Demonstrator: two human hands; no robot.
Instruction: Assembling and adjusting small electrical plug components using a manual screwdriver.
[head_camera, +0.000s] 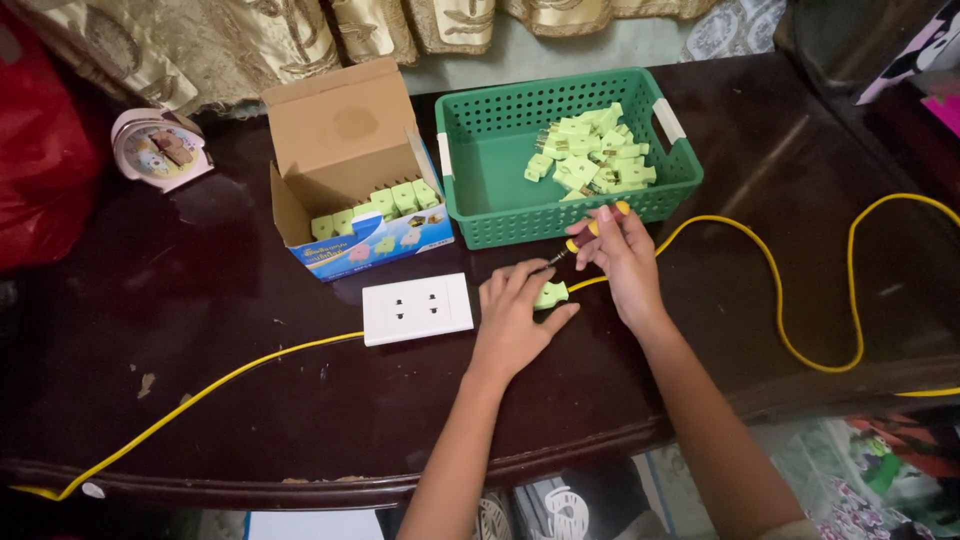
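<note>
Your left hand (515, 320) pins the pale green plastic plug (551, 294); your right hand (622, 255) pinches the yellow-handled screwdriver (590, 235), just before the green plastic basket (480, 150) and beside the open cardboard box (345, 130).

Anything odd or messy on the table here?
Mostly tidy. The tabletop has pale chips and scuffs near the yellow cable on the left. The cardboard box shows a dark stain inside its raised flap. Plugs in the green basket lie in a loose heap at one end, unlike the neat row in the box.

2 bare forearms, no sleeves, left hand (515, 320), right hand (625, 262), slim fingers (600, 214), no rings
</note>
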